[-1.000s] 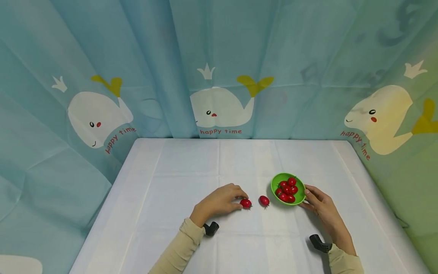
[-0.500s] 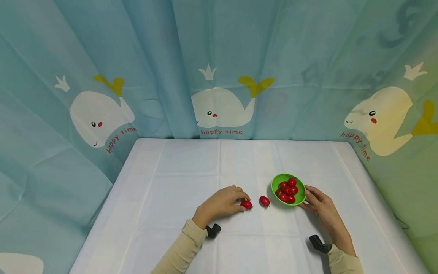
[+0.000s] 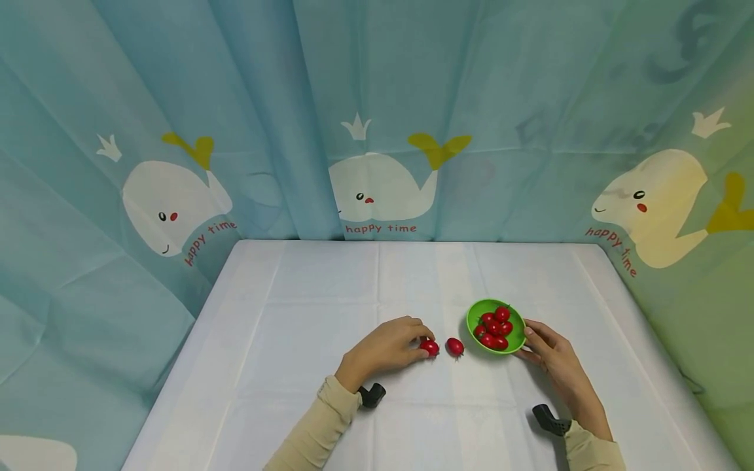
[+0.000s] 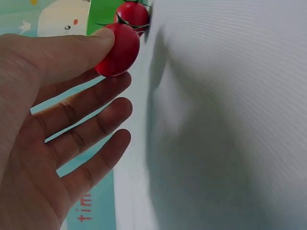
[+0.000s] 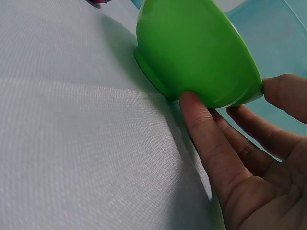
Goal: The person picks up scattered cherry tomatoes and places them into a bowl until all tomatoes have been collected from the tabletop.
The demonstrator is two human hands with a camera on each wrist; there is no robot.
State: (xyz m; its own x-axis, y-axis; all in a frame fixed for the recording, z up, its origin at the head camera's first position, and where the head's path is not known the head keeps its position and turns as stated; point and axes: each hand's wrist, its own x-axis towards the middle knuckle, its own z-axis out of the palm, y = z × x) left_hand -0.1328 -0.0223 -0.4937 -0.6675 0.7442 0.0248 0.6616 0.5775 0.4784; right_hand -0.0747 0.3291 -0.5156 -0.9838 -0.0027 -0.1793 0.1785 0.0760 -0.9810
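My left hand [image 3: 390,344] pinches a red cherry tomato [image 4: 121,50] between thumb and a mostly hidden index finger; its other fingers are spread in the left wrist view. Just right of that tomato, another cherry tomato [image 3: 455,347] lies on the white cloth, green stem toward me. Several more cherry tomatoes [image 3: 495,327] fill the middle of a small green bowl [image 5: 192,52] on the table. At the bowl's right side, my right hand [image 3: 552,354] holds it, thumb at the rim and fingers against the lower wall near the foot.
A white cloth [image 3: 318,281] with fold lines covers the table. Blue-green curtains [image 3: 512,196] printed with whales stand along its back and sides. A black wrist camera [image 3: 372,396] sits below the left hand, and another black camera [image 3: 550,420] below the right.
My left hand has shifted slightly right with its cherry tomato, closer to the loose one. The right hand and the bowl have stayed in place.
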